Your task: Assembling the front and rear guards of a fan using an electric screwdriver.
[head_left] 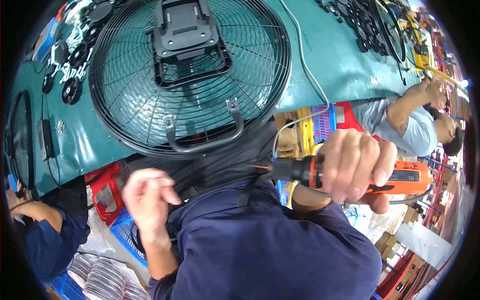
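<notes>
My right hand (355, 170) is wrapped round an orange and black electric screwdriver (400, 176). Its bit points left, in front of my body and apart from the fan. My left hand (150, 195) is raised left of my torso, a little blurred, with its fingers curled in. Whatever it may hold is hidden. Beyond both hands, a round black wire fan guard (125, 107) lies on the green table. A dark bracket (185, 37) sits on its upper part, and a metal handle (210, 145) is attached at its near edge with two screws.
A grey cable (305, 65) runs across the green tabletop (345, 72) toward the screwdriver. Black and white small parts (75, 65) lie at far left, more black parts (355, 25) at far right. A person (415, 120) works at the right, another (50, 235) at the left.
</notes>
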`<state>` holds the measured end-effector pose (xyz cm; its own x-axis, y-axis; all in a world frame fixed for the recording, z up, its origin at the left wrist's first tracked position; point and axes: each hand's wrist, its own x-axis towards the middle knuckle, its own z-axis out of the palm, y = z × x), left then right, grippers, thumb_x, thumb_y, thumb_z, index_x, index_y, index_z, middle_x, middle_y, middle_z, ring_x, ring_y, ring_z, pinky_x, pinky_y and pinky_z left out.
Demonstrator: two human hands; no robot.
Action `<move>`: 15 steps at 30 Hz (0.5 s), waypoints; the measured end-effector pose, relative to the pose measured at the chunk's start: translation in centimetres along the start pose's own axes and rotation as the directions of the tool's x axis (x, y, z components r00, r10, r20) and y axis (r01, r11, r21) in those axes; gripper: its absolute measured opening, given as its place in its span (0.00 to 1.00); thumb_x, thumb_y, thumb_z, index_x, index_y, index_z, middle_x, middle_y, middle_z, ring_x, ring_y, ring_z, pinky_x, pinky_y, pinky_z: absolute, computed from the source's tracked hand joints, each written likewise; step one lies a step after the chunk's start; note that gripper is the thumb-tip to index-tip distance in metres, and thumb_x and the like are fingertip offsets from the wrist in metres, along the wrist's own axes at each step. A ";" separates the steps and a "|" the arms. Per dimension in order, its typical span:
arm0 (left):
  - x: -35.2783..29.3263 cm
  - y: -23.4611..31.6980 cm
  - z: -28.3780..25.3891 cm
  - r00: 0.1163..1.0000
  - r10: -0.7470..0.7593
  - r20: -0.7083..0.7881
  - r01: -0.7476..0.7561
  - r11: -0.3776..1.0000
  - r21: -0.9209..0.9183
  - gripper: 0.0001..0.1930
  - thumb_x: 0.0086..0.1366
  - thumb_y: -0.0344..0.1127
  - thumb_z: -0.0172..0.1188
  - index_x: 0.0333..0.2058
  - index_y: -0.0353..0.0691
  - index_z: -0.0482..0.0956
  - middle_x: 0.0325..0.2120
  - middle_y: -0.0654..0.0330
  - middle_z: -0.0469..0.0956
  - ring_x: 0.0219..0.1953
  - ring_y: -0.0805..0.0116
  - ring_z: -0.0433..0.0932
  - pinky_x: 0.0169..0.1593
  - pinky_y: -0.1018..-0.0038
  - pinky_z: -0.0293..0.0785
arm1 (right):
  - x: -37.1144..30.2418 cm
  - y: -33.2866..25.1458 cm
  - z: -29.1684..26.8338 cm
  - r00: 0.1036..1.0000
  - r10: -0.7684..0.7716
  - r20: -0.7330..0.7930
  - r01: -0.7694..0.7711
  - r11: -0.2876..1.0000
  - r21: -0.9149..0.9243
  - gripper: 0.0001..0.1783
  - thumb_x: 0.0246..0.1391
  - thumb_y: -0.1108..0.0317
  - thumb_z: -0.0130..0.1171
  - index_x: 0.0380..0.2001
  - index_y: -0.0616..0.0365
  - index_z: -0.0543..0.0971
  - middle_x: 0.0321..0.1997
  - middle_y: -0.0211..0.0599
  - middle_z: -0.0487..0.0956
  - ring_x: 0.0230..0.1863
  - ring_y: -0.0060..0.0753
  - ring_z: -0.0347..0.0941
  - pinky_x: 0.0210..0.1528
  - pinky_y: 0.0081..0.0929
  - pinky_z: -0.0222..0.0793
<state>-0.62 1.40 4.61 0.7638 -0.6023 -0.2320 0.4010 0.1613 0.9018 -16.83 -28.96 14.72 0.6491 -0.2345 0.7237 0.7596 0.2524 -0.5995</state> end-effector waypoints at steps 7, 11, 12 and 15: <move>-0.2 -2.2 5.3 0.910 -0.338 0.238 0.406 0.838 -0.364 0.15 0.75 0.41 0.53 0.39 0.32 0.76 0.25 0.58 0.79 0.15 0.77 0.71 0.20 0.79 0.73 | 0.5 5.9 4.9 0.991 -0.088 -0.103 0.084 0.995 -0.047 0.22 0.61 0.55 0.64 0.46 0.60 0.70 0.32 0.34 0.80 0.27 0.28 0.80 0.27 0.25 0.79; -0.2 -2.3 5.2 0.894 -0.352 0.276 0.440 0.805 -0.398 0.14 0.75 0.40 0.53 0.39 0.33 0.77 0.25 0.59 0.79 0.15 0.77 0.71 0.19 0.80 0.73 | 0.4 6.4 5.0 0.999 -0.046 -0.022 0.045 0.998 -0.044 0.24 0.61 0.55 0.64 0.48 0.62 0.70 0.33 0.37 0.79 0.27 0.30 0.80 0.27 0.26 0.78; -0.1 -2.2 5.3 0.894 -0.349 0.280 0.439 0.806 -0.396 0.14 0.75 0.40 0.53 0.39 0.33 0.77 0.25 0.59 0.79 0.15 0.77 0.71 0.19 0.80 0.73 | 0.3 6.3 5.0 0.999 -0.044 -0.024 0.043 0.998 -0.048 0.24 0.61 0.55 0.64 0.48 0.62 0.70 0.33 0.37 0.79 0.27 0.30 0.80 0.27 0.26 0.78; -0.1 -1.8 5.5 0.895 -0.348 0.279 0.437 0.806 -0.398 0.14 0.75 0.40 0.54 0.39 0.33 0.77 0.24 0.59 0.79 0.15 0.78 0.71 0.19 0.80 0.73 | -0.1 6.1 4.9 0.997 -0.004 -0.073 0.005 1.000 0.003 0.29 0.56 0.52 0.70 0.48 0.64 0.73 0.32 0.41 0.80 0.27 0.39 0.80 0.27 0.34 0.78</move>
<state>-4.18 -3.13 4.97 0.4030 -0.8135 -0.4193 0.8588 0.1777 0.4806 -12.48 -22.75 12.64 0.6471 -0.3031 0.6996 0.7624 0.2537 -0.5952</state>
